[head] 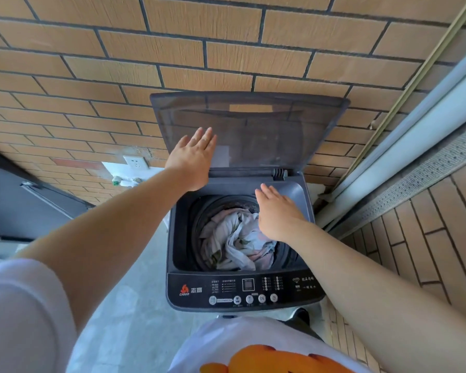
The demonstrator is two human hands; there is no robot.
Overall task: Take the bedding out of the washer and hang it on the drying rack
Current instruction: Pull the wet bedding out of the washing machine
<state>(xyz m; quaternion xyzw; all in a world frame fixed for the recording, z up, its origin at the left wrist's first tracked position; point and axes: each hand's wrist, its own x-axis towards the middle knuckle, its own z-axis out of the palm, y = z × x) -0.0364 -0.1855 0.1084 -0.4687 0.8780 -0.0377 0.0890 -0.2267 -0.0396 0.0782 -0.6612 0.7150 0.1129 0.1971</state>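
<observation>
Our white orange-printed shirt (pixel 226 337) faces the dark grey top-loading washer (pixel 197 281), its smoky translucent lid (pixel 267 130) up. Left hand (pixel 193 160) and right hand (pixel 277 211) are flat-fingered and empty. Crumpled pale bedding (pixel 234 238) lies inside, so we judge nothing taken out yet.

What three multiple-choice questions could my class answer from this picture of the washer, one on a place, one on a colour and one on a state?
1. Where is the bedding?
A. Inside the washer
B. On the floor
C. On a rack

2. What colour is the wall?
A. White
B. Orange-brown
C. Green

3. How is the lid?
A. Shut
B. Raised
C. Taken off

Answers:
1 A: the crumpled cloth lies down inside the open washer.
2 B: the bricks are orange-brown with dark joints.
3 B: it stands up at the back of the washer, against the wall.
</observation>
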